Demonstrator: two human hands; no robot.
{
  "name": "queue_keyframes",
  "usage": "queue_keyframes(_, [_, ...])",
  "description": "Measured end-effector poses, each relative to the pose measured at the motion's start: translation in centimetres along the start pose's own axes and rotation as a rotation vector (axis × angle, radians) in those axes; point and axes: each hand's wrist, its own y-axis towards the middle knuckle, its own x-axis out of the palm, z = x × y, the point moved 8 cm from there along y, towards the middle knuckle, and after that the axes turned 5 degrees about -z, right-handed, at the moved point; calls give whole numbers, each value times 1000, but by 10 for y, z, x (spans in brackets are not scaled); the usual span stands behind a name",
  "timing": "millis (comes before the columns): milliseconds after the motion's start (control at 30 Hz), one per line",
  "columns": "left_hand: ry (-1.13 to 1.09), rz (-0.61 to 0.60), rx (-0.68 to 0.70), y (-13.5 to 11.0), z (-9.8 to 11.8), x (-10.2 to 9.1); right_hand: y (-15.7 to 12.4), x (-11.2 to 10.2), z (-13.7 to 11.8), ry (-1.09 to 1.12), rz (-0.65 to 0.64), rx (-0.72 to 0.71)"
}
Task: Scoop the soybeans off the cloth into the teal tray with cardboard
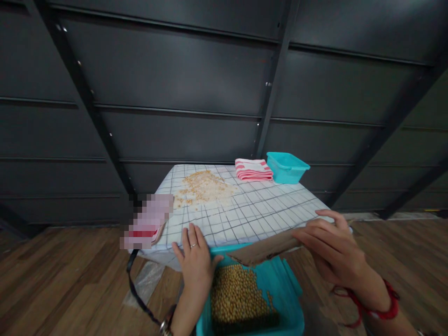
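Note:
My right hand (332, 245) pinches the end of a flat brown strip of cardboard (266, 247) at the table's front edge. The strip reaches left over a teal plastic tub (292, 284). Yellowish beans (238, 291), which look like soybeans, lie in the tub, mostly on its left side. My left hand (196, 259) rests open, fingers stretched onto the edge of the checked tablecloth (245, 214), its thumb by the tub's rim. Further back on the cloth spreads a pile of pale grains mixed with beans (208, 186).
A folded pink-and-white towel (254, 169) and a smaller teal tub (287, 168) stand at the table's back right. A phone-like pink object (150, 221), partly blurred out, sits at the left edge with a black cord (131, 280). Dark metal panels (175, 65) rise behind.

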Motion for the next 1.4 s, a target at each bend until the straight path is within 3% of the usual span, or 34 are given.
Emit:
queue_keyframes(300, [30, 38, 40, -1, 1, 1, 9, 7, 15, -58, 40, 7])
queue_keyframes(800, [113, 38, 25, -2, 4, -5, 31, 52, 57, -216, 162, 65])
queue_keyframes(1100, [133, 49, 30, -2, 6, -6, 55, 88, 70, -283, 142, 53])
queue_keyframes(1400, [177, 61, 148, -1, 17, -8, 65, 113, 75, -231, 186, 61])
